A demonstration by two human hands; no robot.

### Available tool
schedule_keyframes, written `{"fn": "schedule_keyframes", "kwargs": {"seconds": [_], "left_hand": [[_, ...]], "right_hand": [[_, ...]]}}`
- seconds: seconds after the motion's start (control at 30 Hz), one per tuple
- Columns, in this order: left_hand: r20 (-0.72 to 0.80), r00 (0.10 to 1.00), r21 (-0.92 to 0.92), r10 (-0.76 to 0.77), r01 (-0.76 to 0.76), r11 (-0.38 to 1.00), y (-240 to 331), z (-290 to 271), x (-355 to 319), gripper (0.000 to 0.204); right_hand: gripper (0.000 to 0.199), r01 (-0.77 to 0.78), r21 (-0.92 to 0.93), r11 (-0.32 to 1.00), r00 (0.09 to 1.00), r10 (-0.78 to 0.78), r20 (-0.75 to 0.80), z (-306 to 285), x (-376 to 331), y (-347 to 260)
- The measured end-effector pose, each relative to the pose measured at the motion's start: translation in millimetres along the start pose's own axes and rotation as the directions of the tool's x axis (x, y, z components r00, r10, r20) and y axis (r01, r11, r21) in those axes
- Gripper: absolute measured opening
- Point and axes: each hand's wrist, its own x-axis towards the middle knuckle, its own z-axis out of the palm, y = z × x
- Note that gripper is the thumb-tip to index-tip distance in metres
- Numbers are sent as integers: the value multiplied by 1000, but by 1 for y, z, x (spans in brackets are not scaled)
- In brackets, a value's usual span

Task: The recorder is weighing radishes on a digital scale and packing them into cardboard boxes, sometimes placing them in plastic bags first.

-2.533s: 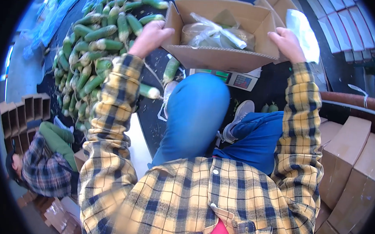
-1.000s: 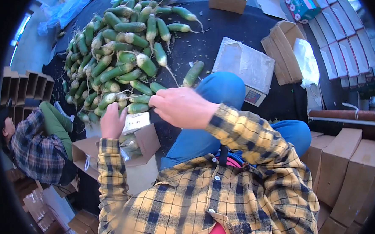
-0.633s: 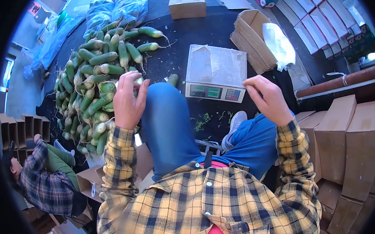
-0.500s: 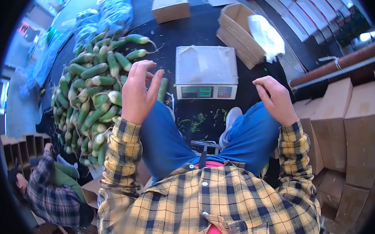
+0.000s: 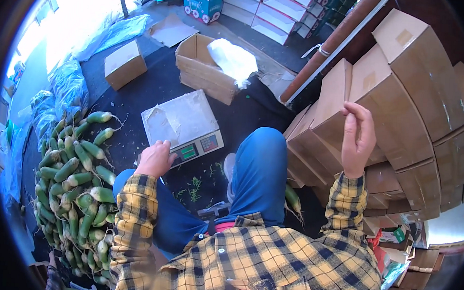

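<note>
Seemingly between grasps: the left hand [image 5: 156, 159], part-spread and apparently empty, is at the scale [image 5: 183, 116]; the right hand [image 5: 358, 140], empty, loosely bent, is before the cartons [image 5: 402, 93]. Gripping one calls for a wider spread.

Blk floor sheet [image 5: 244, 114], brt glare [image 5: 94, 12] far L
</note>
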Motion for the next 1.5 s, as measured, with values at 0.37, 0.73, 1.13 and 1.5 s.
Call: {"fn": "schedule_keyframes", "kwargs": {"seconds": [0.37, 0.73, 1.13, 1.5], "left_hand": [[69, 997, 10, 47, -48, 999, 15, 5, 6, 39], [-220, 958, -340, 182, -250, 907, 62, -34, 26, 41], [-592, 659, -520, 464, -752, 404, 311, -190, 134, 65], [-451, 770, -883, 451, -458, -103, 382, -212, 183, 81]], "right_hand": [[32, 82, -91, 993, 855, -116, -505, -134, 63, -7], [40, -212, -168, 963, 733, 43, -679, -255, 35, 104], [58, -384, -137, 913, 793, 250, -556, -222, 44, 59], [55, -299, 94, 950, 769, 298, -566, -232, 46, 57]]}}
